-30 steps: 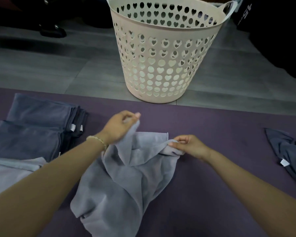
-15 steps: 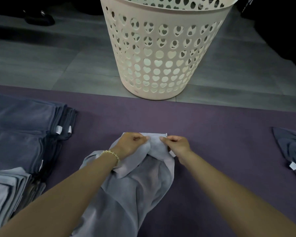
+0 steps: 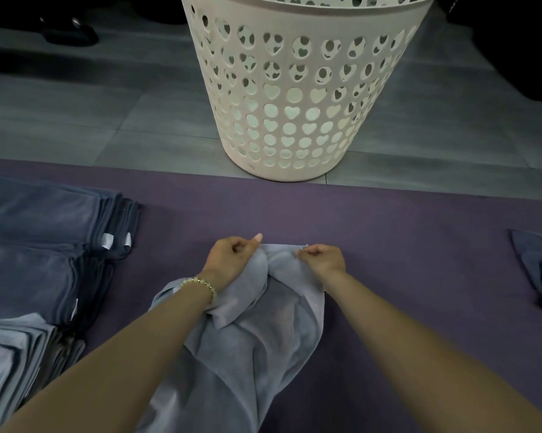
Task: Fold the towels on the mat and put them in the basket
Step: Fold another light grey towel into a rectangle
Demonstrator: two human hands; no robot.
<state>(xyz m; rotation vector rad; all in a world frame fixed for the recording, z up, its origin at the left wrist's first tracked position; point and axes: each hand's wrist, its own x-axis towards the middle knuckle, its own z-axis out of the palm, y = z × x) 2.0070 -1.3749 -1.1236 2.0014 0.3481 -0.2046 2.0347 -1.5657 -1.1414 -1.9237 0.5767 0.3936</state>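
Both forearms reach forward and inward from the near edge, converging over the middle of the purple mat [image 3: 388, 220]. Beneath them a pale grey towel [image 3: 250, 332] lies rumpled on the mat, trailing back toward the person in loose folds. The left hand [image 3: 232, 260], with a beaded bracelet [image 3: 200, 284] at the wrist, is curled into a loose fist, its fingers [image 3: 257, 238] pinched shut on the towel's far edge. Just beside it the right hand [image 3: 322, 257] is curled the same way, fingers closed on that same edge, knuckles up; a short span of cloth shows between the two hands.

To the left, stacks of folded towels [image 3: 41, 245] sit on the mat, darker blue ones farther off and lighter grey ones nearer. At the right edge a dark towel [image 3: 541, 270] lies crumpled, unfolded. Beyond the mat, on the grey tiled floor [image 3: 107, 104], stands the cream basket [image 3: 297, 98] with heart and round cut-outs, well apart from the hands.
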